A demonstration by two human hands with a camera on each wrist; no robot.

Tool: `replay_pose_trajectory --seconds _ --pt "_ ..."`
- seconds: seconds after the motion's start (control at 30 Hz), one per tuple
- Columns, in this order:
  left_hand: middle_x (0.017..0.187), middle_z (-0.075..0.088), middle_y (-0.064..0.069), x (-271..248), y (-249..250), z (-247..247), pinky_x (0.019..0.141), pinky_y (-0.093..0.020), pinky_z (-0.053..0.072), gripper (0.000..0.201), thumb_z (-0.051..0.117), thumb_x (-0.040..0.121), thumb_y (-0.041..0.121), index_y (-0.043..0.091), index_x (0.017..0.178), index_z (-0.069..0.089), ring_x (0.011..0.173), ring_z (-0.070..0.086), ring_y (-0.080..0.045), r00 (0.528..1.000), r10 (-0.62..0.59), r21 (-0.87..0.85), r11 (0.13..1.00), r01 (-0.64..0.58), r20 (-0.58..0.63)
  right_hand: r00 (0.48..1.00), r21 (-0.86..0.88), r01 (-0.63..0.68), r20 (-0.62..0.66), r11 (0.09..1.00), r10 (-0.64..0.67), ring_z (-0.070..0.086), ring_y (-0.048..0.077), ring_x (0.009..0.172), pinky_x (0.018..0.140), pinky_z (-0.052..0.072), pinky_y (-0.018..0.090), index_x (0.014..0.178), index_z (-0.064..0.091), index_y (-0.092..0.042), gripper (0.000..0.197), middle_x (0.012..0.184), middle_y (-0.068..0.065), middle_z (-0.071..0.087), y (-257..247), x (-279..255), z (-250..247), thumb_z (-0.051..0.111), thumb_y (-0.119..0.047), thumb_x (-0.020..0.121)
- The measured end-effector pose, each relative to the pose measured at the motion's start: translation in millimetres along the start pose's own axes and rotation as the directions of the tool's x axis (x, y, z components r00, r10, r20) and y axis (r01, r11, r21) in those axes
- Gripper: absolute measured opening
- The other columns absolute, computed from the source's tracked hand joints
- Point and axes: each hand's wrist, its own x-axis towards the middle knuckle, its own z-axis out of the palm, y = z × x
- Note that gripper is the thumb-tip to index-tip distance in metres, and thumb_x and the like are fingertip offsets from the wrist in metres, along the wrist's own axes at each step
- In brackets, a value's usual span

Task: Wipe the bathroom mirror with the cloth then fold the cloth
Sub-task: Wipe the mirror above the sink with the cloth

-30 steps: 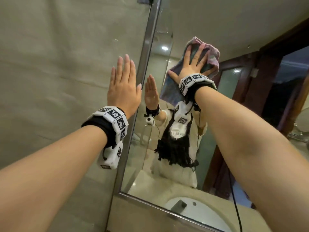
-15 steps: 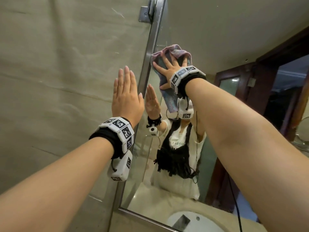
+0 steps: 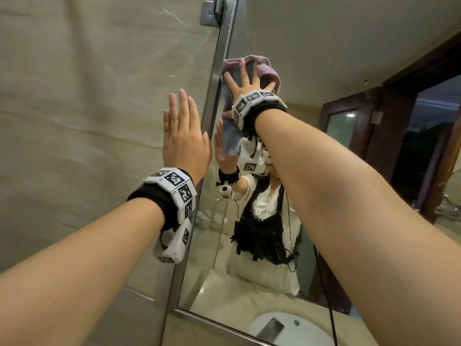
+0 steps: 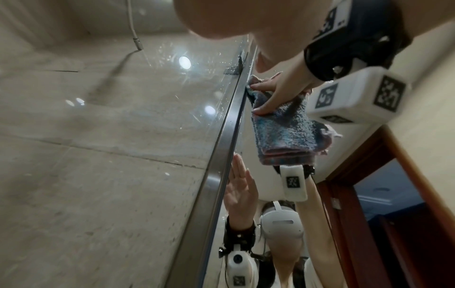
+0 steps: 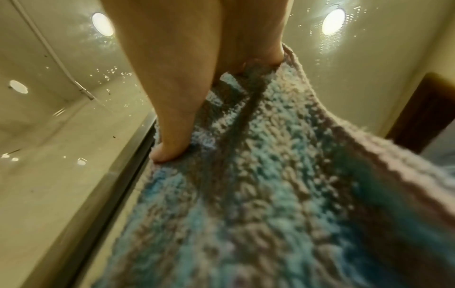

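A pink and blue terry cloth point(image 3: 265, 68) point(image 4: 283, 128) point(image 5: 283, 175) lies flat against the mirror point(image 3: 311, 58) near its upper left edge. My right hand point(image 3: 243, 83) presses it to the glass with straight, spread fingers point(image 4: 264, 105), thumb low on the cloth. The cloth hangs folded below the hand, beside the metal mirror frame point(image 3: 214, 96) point(image 4: 221, 155). My left hand point(image 3: 183, 136) rests flat with fingers together on the beige wall, just left of the frame.
A beige tiled wall point(image 3: 87, 121) fills the left. A metal bracket point(image 3: 209, 13) sits at the frame's top. The mirror reflects a person, a white basin point(image 3: 299, 330) below, and a dark wooden door frame point(image 3: 404, 121) at right.
My right hand has slid the cloth left across the mirror, from the middle of the glass to the frame's edge. The left hand has stayed flat on the wall.
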Motion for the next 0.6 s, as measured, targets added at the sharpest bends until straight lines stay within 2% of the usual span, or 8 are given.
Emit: replay_pose_trajectory --seconds 0.13,0.23,0.37,0.6 --pt "0.158 -0.004 -0.015 1 -1 3 0.116 -0.036 -0.007 0.068 0.04 0.094 0.021 0.001 0.148 0.004 0.145 -0.008 -0.027 1.0 0.008 -0.024 1.0 -0.008 -0.012 0.989 0.097 -0.132 -0.057 0.986 0.138 -0.022 0.037 0.142 0.106 0.001 0.073 0.147 -0.012 -0.036 0.11 0.154 0.004 -0.029 34 -6 4 0.066 -0.059 0.073" --pt "0.157 0.0 -0.015 0 2 8 0.116 -0.038 -0.007 0.068 0.043 0.093 0.021 0.0 0.148 0.009 0.146 -0.005 -0.029 1.0 -0.006 -0.025 1.0 0.005 -0.023 0.965 0.105 -0.226 -0.107 0.968 0.237 -0.024 0.037 0.141 0.105 0.001 0.073 0.147 -0.013 -0.035 0.112 0.154 0.004 -0.029 79 -22 -2 0.061 -0.069 0.071" --pt "0.157 0.002 -0.016 -7 20 16 0.116 -0.043 -0.006 0.067 0.044 0.093 0.022 0.001 0.148 0.013 0.145 -0.003 -0.03 1.0 -0.019 -0.087 0.996 0.02 0.006 0.938 0.067 -0.321 -0.114 0.945 0.327 -0.023 0.036 0.142 0.108 0.002 0.07 0.146 -0.016 -0.036 0.111 0.155 0.005 -0.028 131 -47 -8 0.053 -0.076 0.069" --pt "0.158 0.0 -0.014 -19 51 22 0.115 -0.044 -0.007 0.066 0.039 0.095 0.025 0.004 0.149 0.008 0.146 -0.005 -0.028 0.997 0.077 -0.104 0.992 -0.074 0.027 0.916 0.099 -0.377 -0.109 0.921 0.386 -0.022 0.036 0.142 0.111 -0.001 0.065 0.146 -0.018 -0.033 0.11 0.154 0.009 -0.028 159 -80 5 0.051 -0.075 0.072"
